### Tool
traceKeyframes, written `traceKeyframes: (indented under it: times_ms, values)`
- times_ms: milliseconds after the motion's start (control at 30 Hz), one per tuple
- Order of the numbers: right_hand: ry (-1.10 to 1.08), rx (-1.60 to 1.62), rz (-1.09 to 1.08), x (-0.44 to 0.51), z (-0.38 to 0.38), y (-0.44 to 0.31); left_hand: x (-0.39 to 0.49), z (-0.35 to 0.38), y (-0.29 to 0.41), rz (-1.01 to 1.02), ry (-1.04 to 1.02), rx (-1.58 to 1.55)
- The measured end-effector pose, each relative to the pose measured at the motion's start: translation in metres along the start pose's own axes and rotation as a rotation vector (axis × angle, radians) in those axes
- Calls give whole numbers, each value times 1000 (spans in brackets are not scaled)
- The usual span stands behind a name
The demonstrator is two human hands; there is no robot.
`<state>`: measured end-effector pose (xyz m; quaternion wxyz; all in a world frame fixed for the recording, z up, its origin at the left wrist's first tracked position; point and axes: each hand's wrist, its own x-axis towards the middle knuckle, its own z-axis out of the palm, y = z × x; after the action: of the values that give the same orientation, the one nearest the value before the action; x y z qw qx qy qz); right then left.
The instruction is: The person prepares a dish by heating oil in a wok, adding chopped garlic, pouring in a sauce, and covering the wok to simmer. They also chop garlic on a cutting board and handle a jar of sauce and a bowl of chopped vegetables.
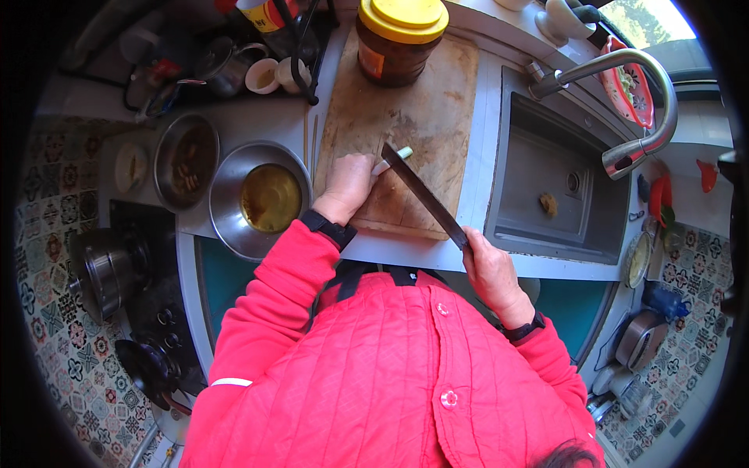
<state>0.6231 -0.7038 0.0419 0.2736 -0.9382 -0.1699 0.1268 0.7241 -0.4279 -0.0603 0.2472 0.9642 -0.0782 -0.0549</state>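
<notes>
My right hand [491, 272] grips the handle of a kitchen knife [424, 196], whose dark blade reaches up and left across the wooden cutting board [445, 99]. Under the fingers of my left hand [350, 182] lies a pale piece of scallion [404, 154]. Its green end pokes out beyond the far side of the blade, near the knife's tip. The blade crosses the stalk; whether it has cut into it I cannot tell. Part of the stalk is hidden by my left hand.
A large jar with a yellow lid [404, 44] stands on the board's far end. Left of the board are a metal bowl of yellowish liquid [219, 202], another metal bowl [212, 140] and chopsticks [315, 146]. To the right are a sink [521, 175] and its arched faucet [667, 111].
</notes>
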Motion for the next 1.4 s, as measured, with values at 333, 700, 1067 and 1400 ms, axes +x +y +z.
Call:
traceKeyframes:
  times_ms: [333, 700, 1067, 1400]
  values:
    - [-98, -11, 134, 27, 25, 15, 16, -4, -10, 16, -65, 84]
    - [199, 350, 504, -62, -17, 27, 43, 22, 51, 108, -128, 174]
    - [225, 131, 176, -57, -8, 36, -17, 60, 55, 472, 201, -110]
    - [-62, 70, 207, -40, -31, 37, -18, 63, 50, 437, 262, -200]
